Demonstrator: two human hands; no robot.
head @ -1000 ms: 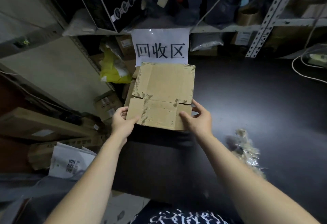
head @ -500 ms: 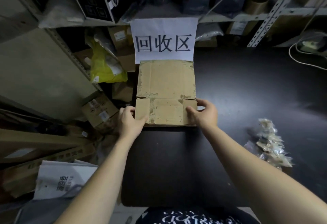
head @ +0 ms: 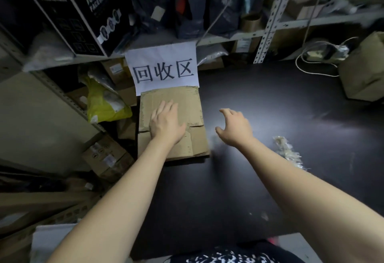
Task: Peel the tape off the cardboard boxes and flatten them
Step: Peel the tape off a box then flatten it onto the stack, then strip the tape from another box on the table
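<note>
A person's left hand point(head: 166, 124) presses flat, fingers straight and together, on a flattened cardboard box point(head: 195, 107) lying at the far left edge of a black table point(head: 270, 121), directly below a white paper sign point(head: 164, 71) printed with three large characters. The cardboard's near edge shows more than one layer. The right hand point(head: 234, 127) hovers just beside the cardboard over the bare tabletop, fingers spread and loosely curled, holding nothing. A crumpled clear wad point(head: 287, 152) lies on the table to the right of that forearm. Above the sign, a metal shelf point(head: 228, 38) carries a black carton point(head: 83, 13) printed "FULL FACE MASK", several dark bags point(head: 187, 3) and a brown roll point(head: 251, 21). In the bay beneath the shelf, left of the sign, a yellow bag point(head: 104, 107) is wedged among small brown cartons point(head: 115, 69); what those cartons contain cannot be seen. Lower down, left of the table, another labelled carton point(head: 106, 156) sits tilted. At the table's far right stands a tall brown box point(head: 365, 71), its contents out of sight, with a white cable point(head: 309, 69) looping across the surface next to it.
</note>
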